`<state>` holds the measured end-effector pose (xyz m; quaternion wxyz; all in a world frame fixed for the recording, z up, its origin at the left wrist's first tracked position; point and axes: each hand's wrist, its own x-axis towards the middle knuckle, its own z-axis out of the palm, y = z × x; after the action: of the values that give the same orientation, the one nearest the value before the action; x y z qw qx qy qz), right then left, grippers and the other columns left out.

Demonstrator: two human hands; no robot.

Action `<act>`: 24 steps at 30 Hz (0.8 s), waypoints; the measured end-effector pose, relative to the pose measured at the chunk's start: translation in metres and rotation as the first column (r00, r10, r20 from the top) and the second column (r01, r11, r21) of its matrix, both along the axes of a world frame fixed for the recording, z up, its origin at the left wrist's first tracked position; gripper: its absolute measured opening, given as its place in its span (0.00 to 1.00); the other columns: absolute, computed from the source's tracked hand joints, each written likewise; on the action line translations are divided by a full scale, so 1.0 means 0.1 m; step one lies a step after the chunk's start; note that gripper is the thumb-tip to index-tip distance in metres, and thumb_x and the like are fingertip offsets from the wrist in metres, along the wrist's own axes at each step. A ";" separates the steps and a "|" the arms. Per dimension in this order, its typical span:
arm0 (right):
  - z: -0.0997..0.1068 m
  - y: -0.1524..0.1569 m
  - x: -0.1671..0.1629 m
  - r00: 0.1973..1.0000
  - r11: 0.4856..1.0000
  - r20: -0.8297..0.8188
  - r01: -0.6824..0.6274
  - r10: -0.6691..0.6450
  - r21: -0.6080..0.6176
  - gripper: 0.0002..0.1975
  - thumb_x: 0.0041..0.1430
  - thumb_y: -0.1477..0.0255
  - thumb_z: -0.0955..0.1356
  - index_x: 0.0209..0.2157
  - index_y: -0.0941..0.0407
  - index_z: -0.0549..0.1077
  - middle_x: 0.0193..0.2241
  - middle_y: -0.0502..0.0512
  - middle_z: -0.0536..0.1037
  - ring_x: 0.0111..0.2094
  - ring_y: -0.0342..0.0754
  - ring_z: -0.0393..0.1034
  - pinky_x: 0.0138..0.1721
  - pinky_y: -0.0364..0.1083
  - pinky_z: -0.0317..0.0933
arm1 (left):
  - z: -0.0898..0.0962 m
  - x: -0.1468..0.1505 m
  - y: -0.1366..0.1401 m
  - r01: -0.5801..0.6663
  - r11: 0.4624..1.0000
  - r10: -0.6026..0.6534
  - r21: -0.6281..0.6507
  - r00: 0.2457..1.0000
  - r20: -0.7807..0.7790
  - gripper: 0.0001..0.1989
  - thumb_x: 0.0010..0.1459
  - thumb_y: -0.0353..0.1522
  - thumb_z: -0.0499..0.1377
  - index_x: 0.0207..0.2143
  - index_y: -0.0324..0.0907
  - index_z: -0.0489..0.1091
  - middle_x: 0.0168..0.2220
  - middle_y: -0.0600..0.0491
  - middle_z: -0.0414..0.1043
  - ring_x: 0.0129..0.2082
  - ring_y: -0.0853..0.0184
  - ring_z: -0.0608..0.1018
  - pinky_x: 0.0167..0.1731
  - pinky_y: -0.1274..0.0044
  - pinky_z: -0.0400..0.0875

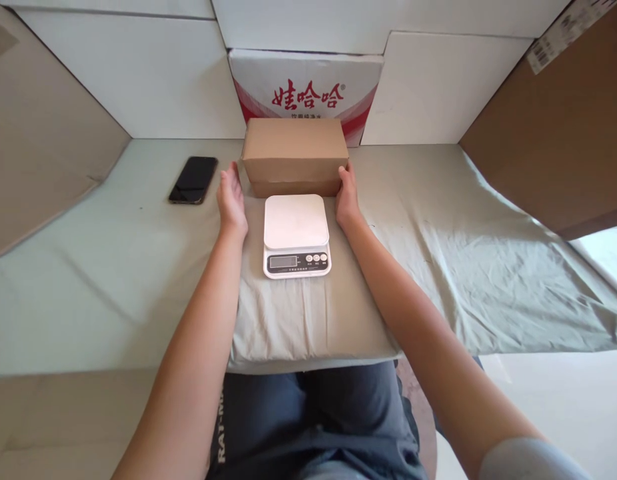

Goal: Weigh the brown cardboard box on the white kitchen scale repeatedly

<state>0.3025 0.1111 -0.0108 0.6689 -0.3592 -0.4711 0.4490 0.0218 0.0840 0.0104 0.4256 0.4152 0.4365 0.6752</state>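
White and brown cartons wall in a low surface draped with a wrinkled grey-green sheet [438, 267]; one white carton [308, 90] at the back bears red print. On the sheet's far middle sits a plain brown box [294, 155], closed and wider than tall. The left hand [231, 200] stands open just beside its left end; the right hand [346, 193], open too, touches its right end. A white scale [296, 235] lies just in front of it. A dark phone [193, 179] lies well to the left.

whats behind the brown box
Behind the brown box stands a white carton with red print, flanked by plain white cartons. Its lower part is hidden by the box.
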 end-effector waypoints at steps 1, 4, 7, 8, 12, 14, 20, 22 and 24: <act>-0.01 0.01 0.01 1.000 1.000 -0.012 0.018 -0.018 -0.007 0.39 0.62 0.40 0.70 0.70 0.42 0.69 0.77 0.49 0.73 0.85 0.57 0.57 0.89 0.68 0.46 | 0.00 -0.04 0.00 -0.003 1.000 0.003 -0.017 1.000 -0.004 0.38 0.79 0.59 0.45 0.74 0.49 0.73 0.86 0.49 0.59 0.88 0.62 0.57 0.86 0.68 0.51; -0.02 0.03 0.01 0.999 0.999 -0.025 0.044 -0.044 -0.023 0.38 0.62 0.43 0.70 0.69 0.43 0.70 0.76 0.51 0.74 0.84 0.57 0.60 0.89 0.66 0.49 | 0.02 -0.11 -0.01 -0.004 0.998 0.004 -0.059 1.000 -0.015 0.39 0.79 0.61 0.42 0.76 0.53 0.71 0.86 0.54 0.59 0.88 0.62 0.56 0.87 0.64 0.48; -0.01 0.04 0.00 0.998 0.998 -0.032 0.059 -0.060 -0.039 0.38 0.61 0.43 0.70 0.68 0.43 0.71 0.75 0.50 0.75 0.84 0.57 0.60 0.89 0.67 0.49 | 0.03 -0.12 0.00 0.004 0.997 -0.006 -0.074 1.000 -0.026 0.41 0.78 0.63 0.39 0.75 0.55 0.72 0.86 0.55 0.59 0.88 0.62 0.56 0.87 0.63 0.49; -0.01 0.04 0.00 0.997 0.997 -0.039 0.064 -0.066 -0.044 0.38 0.60 0.43 0.70 0.68 0.43 0.71 0.75 0.50 0.75 0.84 0.58 0.59 0.89 0.67 0.49 | 0.03 -0.12 0.00 0.008 0.997 -0.011 -0.079 0.999 -0.035 0.41 0.78 0.63 0.38 0.75 0.56 0.72 0.86 0.55 0.59 0.88 0.62 0.55 0.87 0.63 0.49; 0.04 -0.02 -0.01 0.997 0.997 -0.036 0.066 -0.067 -0.043 0.38 0.59 0.43 0.71 0.67 0.43 0.74 0.74 0.51 0.76 0.84 0.59 0.61 0.88 0.67 0.50 | 0.04 -0.09 0.01 -0.002 0.996 -0.004 -0.091 0.998 -0.064 0.45 0.81 0.57 0.29 0.79 0.47 0.67 0.87 0.51 0.55 0.88 0.63 0.54 0.86 0.62 0.50; 0.08 -0.06 -0.02 0.998 0.997 -0.023 0.064 -0.065 -0.047 0.37 0.60 0.43 0.72 0.66 0.43 0.76 0.73 0.52 0.78 0.83 0.59 0.62 0.88 0.66 0.52 | 0.04 -0.09 0.01 -0.006 0.996 0.002 -0.083 0.999 -0.050 0.44 0.80 0.59 0.32 0.78 0.47 0.68 0.86 0.50 0.57 0.87 0.63 0.57 0.86 0.63 0.52; 0.16 -0.14 -0.03 0.998 0.998 -0.033 0.052 -0.053 -0.038 0.35 0.59 0.42 0.72 0.63 0.44 0.77 0.71 0.52 0.80 0.83 0.60 0.63 0.88 0.67 0.53 | 0.08 -0.07 0.00 0.012 0.995 -0.010 -0.101 1.000 0.021 0.36 0.79 0.59 0.43 0.71 0.57 0.77 0.82 0.55 0.67 0.87 0.63 0.59 0.87 0.65 0.51; 0.16 -0.14 -0.03 0.998 0.998 -0.043 0.048 -0.050 -0.042 0.34 0.59 0.43 0.72 0.62 0.44 0.77 0.70 0.51 0.80 0.82 0.60 0.63 0.88 0.67 0.53 | 0.12 -0.05 -0.02 0.008 0.994 -0.005 -0.110 0.999 0.032 0.37 0.80 0.58 0.40 0.71 0.53 0.76 0.83 0.53 0.65 0.86 0.64 0.60 0.86 0.67 0.53; 0.15 -0.14 -0.04 0.997 0.997 -0.048 0.056 -0.058 -0.050 0.32 0.59 0.44 0.72 0.61 0.44 0.77 0.69 0.51 0.81 0.82 0.60 0.64 0.88 0.66 0.53 | 0.16 -0.02 -0.06 0.000 0.993 0.005 -0.118 0.999 0.041 0.37 0.82 0.55 0.37 0.72 0.49 0.74 0.84 0.50 0.63 0.85 0.66 0.63 0.85 0.68 0.54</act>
<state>0.2986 0.0972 0.0047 0.6841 -0.3773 -0.4328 0.4498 0.0196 0.0783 0.0266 0.4574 0.3749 0.4674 0.6571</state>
